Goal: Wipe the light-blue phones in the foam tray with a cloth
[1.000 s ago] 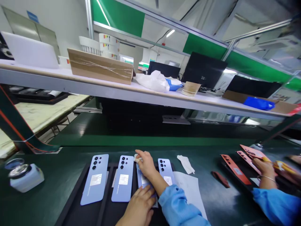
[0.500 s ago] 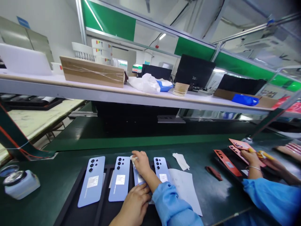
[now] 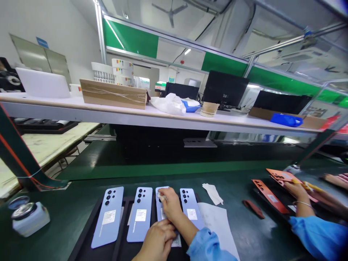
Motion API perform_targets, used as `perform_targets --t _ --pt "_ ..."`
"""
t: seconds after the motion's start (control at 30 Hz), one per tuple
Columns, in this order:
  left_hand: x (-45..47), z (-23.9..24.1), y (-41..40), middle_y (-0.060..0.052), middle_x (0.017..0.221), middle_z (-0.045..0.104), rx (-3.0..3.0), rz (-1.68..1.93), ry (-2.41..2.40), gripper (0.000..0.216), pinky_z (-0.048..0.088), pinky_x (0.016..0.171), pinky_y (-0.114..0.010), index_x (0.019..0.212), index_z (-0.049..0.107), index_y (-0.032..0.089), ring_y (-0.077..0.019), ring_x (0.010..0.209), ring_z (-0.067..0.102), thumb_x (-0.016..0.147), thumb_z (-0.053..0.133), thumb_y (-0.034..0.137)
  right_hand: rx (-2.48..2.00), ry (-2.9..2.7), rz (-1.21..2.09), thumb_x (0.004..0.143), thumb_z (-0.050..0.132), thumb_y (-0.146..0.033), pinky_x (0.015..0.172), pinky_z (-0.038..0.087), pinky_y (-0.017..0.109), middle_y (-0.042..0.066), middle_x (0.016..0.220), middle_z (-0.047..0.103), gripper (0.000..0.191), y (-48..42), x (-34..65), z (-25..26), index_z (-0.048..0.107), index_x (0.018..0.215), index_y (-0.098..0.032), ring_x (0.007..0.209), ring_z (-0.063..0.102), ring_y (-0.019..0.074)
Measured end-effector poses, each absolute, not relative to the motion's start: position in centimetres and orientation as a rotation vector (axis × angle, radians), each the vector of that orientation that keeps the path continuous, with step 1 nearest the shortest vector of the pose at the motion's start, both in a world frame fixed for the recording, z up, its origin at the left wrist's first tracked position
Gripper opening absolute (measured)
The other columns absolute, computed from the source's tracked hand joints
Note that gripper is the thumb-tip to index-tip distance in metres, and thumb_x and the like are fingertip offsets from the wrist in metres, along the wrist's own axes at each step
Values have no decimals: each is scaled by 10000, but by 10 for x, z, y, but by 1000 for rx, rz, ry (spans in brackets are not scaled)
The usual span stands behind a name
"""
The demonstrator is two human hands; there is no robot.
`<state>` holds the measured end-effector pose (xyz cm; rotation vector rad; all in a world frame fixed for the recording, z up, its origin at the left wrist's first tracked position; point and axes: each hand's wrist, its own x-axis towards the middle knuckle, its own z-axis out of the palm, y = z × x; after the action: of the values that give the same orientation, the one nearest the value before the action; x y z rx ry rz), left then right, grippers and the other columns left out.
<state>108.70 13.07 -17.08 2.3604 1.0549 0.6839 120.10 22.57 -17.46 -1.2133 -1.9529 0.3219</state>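
Note:
Several light-blue phones with dark rear camera rings lie in a black tray (image 3: 85,235). My right hand (image 3: 172,204) pinches a small white wipe (image 3: 161,197) against the camera area of the third phone (image 3: 158,209) from the left. My left hand (image 3: 160,237) grips the lower part of that same phone, its fingers bent over it and hiding much of it. To the left lie one phone (image 3: 108,228) and another phone (image 3: 140,226), both with white labels. A fourth phone (image 3: 187,198) lies just right of my right wrist.
A dispenser bottle (image 3: 31,221) stands at left. White paper (image 3: 217,224), a crumpled tissue (image 3: 212,194) and a brown strip (image 3: 253,209) lie right of the tray. A co-worker's hand (image 3: 297,192) is over orange-red phones (image 3: 270,197). A shelf (image 3: 163,119) spans above.
My right hand has moved slightly right, and the wipe now sits over the third phone's cameras rather than at its upper left edge. The whole view has shifted down a little.

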Motion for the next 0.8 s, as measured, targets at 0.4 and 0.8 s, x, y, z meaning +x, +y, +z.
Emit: perform_targets --t 0.4,0.8 --pt "1085 -182 135 15 1153 734 2318 653 1055 367 471 1045 -340 1036 737 271 -212 1176 617 757 559 112 -1170 -1946 431 793 624 -52 1037 403 422 21 886 740 250 234 1211 -171 713 944 -229 890 664 208" --pt "1081 -180 139 13 1256 694 2405 564 1020 322 470 1073 -383 1075 716 281 -245 1284 558 831 543 163 -1277 -1844 476 824 619 -127 880 477 376 65 872 733 207 276 1202 -163 737 967 -218 887 637 234"
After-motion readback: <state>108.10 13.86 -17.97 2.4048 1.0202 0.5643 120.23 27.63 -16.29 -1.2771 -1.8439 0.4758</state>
